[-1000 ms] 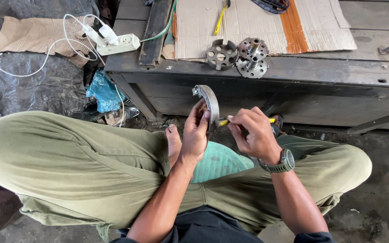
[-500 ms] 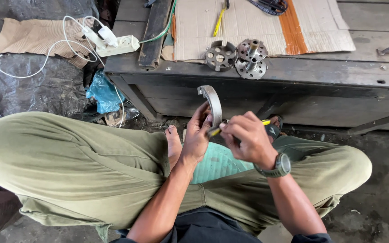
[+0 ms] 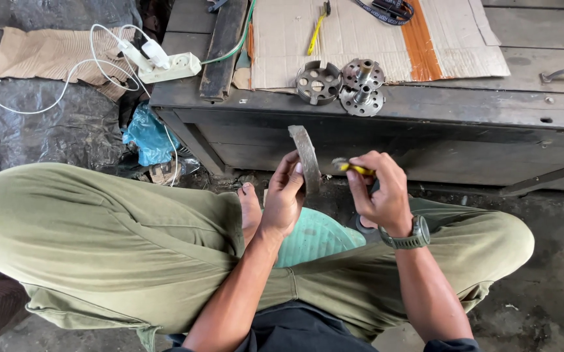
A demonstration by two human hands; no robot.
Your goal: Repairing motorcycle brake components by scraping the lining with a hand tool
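The person sits cross-legged on the floor before a low dark desk (image 3: 464,107). The left hand (image 3: 285,195) grasps a curved metal piece (image 3: 306,160), like a brake shoe, by its lower end and holds it upright above the lap. The right hand (image 3: 379,192) is clenched around a small yellow-handled tool (image 3: 353,168), whose tip is close beside the curved piece; whether it touches I cannot tell.

The piece looks stiff and rather heavy for its size, with a rough grey face, so I think it will not slip easily. The narrow edges seem the good place to hold it, as the left hand does.

On the desk edge lie two round perforated metal parts (image 3: 339,83), on a cardboard sheet (image 3: 373,32). A white power strip (image 3: 164,65) with cables sits to the left. Nothing stands between the hands.
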